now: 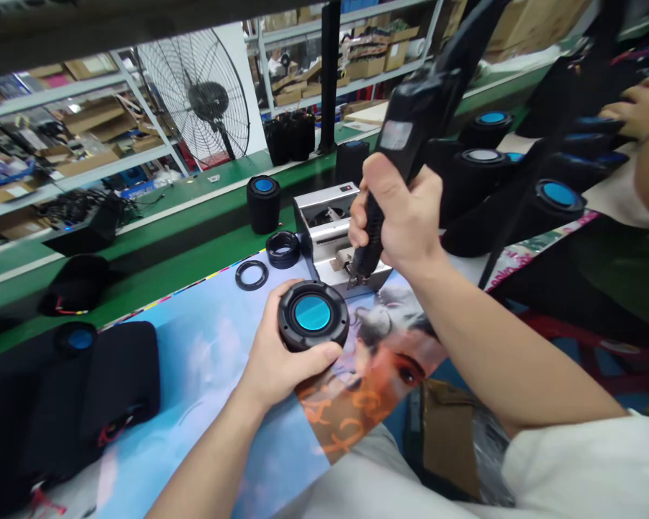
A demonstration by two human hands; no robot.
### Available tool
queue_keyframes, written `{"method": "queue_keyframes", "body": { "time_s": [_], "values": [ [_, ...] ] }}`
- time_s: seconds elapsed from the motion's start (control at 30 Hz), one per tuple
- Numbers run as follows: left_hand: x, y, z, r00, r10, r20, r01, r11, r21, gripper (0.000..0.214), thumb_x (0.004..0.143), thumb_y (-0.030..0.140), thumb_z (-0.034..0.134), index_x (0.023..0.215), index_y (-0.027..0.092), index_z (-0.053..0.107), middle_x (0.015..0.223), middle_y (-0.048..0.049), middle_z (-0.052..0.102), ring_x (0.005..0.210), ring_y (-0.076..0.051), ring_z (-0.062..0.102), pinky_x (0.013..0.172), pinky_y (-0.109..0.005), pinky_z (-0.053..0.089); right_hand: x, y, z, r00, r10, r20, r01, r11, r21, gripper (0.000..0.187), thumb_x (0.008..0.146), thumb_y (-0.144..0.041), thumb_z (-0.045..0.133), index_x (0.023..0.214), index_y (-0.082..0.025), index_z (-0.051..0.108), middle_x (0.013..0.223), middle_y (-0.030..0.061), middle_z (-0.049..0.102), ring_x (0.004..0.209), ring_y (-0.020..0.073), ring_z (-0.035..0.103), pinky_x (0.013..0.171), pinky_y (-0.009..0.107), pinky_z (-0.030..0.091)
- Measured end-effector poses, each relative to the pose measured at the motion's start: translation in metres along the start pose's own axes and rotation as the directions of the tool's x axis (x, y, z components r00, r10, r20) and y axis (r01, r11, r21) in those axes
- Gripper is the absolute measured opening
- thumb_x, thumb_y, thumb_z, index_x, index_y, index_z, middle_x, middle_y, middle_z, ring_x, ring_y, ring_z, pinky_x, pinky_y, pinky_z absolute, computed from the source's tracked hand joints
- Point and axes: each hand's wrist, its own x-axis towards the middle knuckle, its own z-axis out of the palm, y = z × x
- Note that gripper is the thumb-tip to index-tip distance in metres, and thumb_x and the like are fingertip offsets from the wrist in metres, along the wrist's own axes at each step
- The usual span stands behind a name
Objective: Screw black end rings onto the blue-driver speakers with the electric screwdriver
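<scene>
My left hand [267, 364] is wrapped round a cylindrical black speaker [312, 313], its blue disc and black rim facing up towards me. In my right hand [408, 216] is a black electric screwdriver [411, 119], gripped upright with the bit pointing down. Its lower end is at the front of a silver screw feeder [327, 231], just beyond the speaker; whether the bit touches a screw there I cannot tell. Left of the feeder, a flat black ring [239, 277] lies on the printed sheet [205, 360], near a small stack of black rings [283, 263].
Another black speaker [263, 205] stands on the green bench behind. Black fabric-covered parts [124, 367] with red wires lie at the left. Several blue-topped speakers [559, 198] crowd the right, near another person's hand [641, 104]. A large fan [208, 101] and shelves stand beyond.
</scene>
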Motion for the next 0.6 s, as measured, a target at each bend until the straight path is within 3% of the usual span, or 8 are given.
{"method": "queue_keyframes", "body": {
  "time_s": [0.2,0.4,0.6],
  "values": [
    [0.0,0.001,0.001,0.999,0.026,0.025,-0.025,0.999,-0.028,0.083,0.072,0.054,0.096,0.135,0.023,0.052,0.129,-0.0121,0.076,0.118,-0.034,0.076,0.104,-0.048,0.06,0.002,-0.009,0.008,0.972,0.132,0.197,-0.132,0.991,-0.01,0.064,0.073,-0.081,0.083,0.1,-0.027,0.062,0.058,-0.0035,0.055,0.055,0.0196,0.062,0.047,0.031,0.046],
    [0.0,0.001,0.0,1.0,0.02,0.02,-0.02,1.0,-0.014,0.082,0.074,0.054,0.095,0.136,0.023,0.052,0.13,-0.0122,0.076,0.12,-0.034,0.075,0.105,-0.048,0.059,0.006,-0.025,0.008,0.972,0.12,0.204,-0.123,0.992,0.002,0.061,0.072,-0.08,0.084,0.097,-0.028,0.064,0.058,-0.0027,0.056,0.053,0.0193,0.059,0.046,0.032,0.043],
    [0.001,0.002,0.001,0.999,0.025,0.021,-0.024,1.0,-0.013,0.084,0.073,0.06,0.094,0.136,0.023,0.052,0.129,-0.0121,0.076,0.117,-0.034,0.076,0.104,-0.049,0.06,-0.005,-0.01,0.0,0.999,-0.034,-0.013,0.033,0.999,-0.006,0.053,0.076,-0.071,0.086,0.079,-0.026,0.058,0.053,-0.0042,0.051,0.038,0.0124,0.042,0.037,0.03,0.028]
  ]
}}
